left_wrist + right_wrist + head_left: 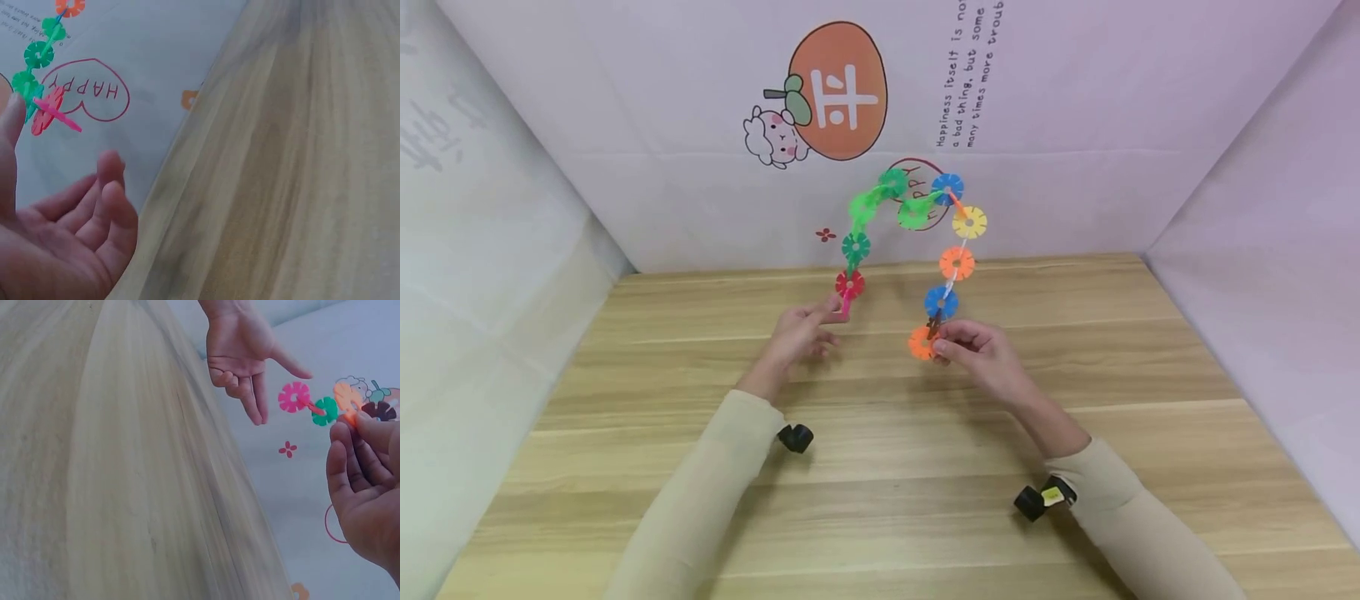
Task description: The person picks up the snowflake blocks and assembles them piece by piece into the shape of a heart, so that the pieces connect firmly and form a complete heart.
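A chain of slotted plastic snowflake discs (856,247) in several colours arches up off the table between the two hands. My right hand (985,354) pinches the orange snowflake disc (922,342) at the chain's near right end, beside a dark brown disc (379,412). At the other end a pink disc (294,397) is slotted to a red disc (850,284). My left hand (801,333) hovers close to that pink end, thumb extended and fingers loosely bent. A small gap shows between thumb and pink disc in the right wrist view.
The wood-grain table (880,517) spreads beneath both hands. A white printed cloth (1075,100) rises behind it, with the chain's top in front. Wrist cameras (797,437) are strapped near both sleeve cuffs.
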Tool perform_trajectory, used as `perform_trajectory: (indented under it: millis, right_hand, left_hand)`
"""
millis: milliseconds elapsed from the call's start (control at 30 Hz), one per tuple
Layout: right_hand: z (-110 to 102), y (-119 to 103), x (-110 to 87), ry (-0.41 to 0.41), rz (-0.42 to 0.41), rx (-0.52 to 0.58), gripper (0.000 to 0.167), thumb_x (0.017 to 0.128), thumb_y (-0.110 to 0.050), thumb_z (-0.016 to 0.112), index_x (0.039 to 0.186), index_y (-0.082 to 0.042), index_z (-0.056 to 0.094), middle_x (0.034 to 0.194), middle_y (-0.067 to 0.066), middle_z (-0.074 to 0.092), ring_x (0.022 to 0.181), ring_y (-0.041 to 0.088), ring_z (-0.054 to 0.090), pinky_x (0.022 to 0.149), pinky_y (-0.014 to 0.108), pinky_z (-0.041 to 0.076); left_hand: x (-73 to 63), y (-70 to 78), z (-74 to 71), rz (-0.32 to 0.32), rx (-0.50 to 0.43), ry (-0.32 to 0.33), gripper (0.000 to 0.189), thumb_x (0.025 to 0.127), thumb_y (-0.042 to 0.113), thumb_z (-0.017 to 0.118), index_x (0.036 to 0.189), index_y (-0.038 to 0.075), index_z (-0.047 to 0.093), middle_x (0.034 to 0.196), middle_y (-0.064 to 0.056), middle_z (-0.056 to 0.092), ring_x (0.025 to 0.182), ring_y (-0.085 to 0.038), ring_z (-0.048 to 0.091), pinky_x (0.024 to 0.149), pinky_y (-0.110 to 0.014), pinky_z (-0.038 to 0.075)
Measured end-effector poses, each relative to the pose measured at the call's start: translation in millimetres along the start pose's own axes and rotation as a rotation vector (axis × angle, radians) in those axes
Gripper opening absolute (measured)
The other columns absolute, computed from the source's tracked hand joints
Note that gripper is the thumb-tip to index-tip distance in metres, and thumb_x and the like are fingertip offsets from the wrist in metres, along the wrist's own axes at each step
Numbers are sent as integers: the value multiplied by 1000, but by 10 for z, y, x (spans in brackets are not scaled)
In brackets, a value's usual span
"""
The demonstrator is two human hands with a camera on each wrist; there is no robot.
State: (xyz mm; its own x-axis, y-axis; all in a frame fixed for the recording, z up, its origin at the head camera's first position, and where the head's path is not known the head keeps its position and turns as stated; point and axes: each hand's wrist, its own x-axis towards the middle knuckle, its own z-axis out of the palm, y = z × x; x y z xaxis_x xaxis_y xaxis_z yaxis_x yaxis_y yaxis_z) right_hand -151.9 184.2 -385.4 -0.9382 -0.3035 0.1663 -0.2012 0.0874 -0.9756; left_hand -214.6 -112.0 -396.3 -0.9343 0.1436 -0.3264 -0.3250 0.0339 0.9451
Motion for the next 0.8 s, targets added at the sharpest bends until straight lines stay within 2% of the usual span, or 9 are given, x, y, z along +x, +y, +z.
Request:
perform_trajectory:
  millis: [100, 267, 467, 633, 800]
  right_hand:
    - [-45, 13, -7, -36, -3, 13, 11, 98, -4, 65, 105, 5, 68, 94, 13, 71, 84, 27, 64, 78, 37, 57]
    - [-118, 36, -12, -86, -7, 16, 12, 99, -5, 64, 105, 4, 68, 94, 12, 70, 86, 33, 63, 79, 40, 57]
    - [-173, 51, -7, -116, -13, 18, 11, 99, -3, 63, 104, 4, 69, 95, 13, 68, 88, 43, 61, 79, 42, 57]
    - [-196, 57, -6, -126, -10, 29, 12, 99, -1, 63, 106, 6, 68, 97, 13, 68, 89, 42, 62, 81, 43, 57]
    - [-203, 66, -3, -129, 5, 15, 12, 98, -2, 64, 106, 6, 68, 96, 14, 69, 89, 44, 63, 81, 44, 58]
  left_hand:
    - [25, 32, -21, -9, 12, -73, 66, 92, 53, 68, 138, 8, 58, 133, -10, 64, 86, -25, 64, 62, -25, 53]
    - [30, 30, -17, 28, 5, -142, 49, 97, 35, 69, 134, 4, 61, 132, -17, 63, 80, -24, 63, 62, -25, 51]
    - [10, 5, -33, 58, 10, -157, 39, 97, 28, 70, 125, 2, 66, 131, -25, 61, 76, -22, 62, 59, -24, 50]
    - [-4, -8, -62, 63, 20, -155, 48, 97, 28, 70, 132, -3, 61, 128, -24, 64, 73, -19, 61, 59, -24, 50]
    - [-39, -18, -72, 86, 33, -166, 48, 96, 27, 72, 130, -4, 62, 119, -22, 67, 73, -18, 59, 59, -24, 50]
